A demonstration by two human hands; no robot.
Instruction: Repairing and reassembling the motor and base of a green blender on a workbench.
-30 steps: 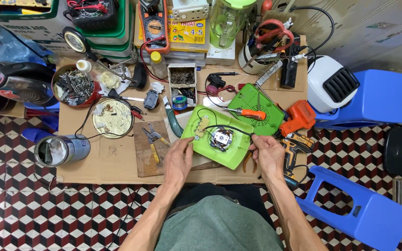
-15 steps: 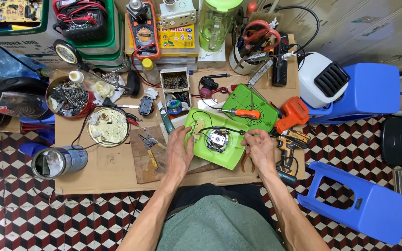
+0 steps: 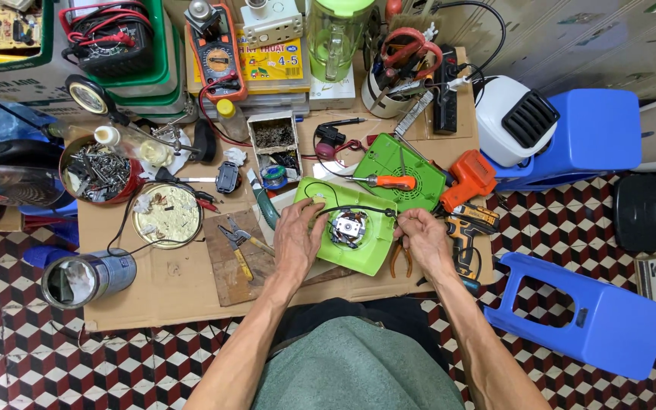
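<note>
A tin of screws point(image 3: 99, 168) and a round dish of bits point(image 3: 166, 215) sat at the left of the cardboard mat point(image 3: 176, 285), with pliers point(image 3: 235, 241) on a wood block, all within easy reach. The left hand point(image 3: 298, 239) pressed flat and open on the green base point(image 3: 366, 247), apparently steadying it. Its motor point(image 3: 348, 226) faced up in the middle. The right hand point(image 3: 421, 235) pinched a black wire point(image 3: 358, 209) running across the base. Behind lay a green cover point(image 3: 396, 163) with an orange screwdriver point(image 3: 389, 182) on it
</note>
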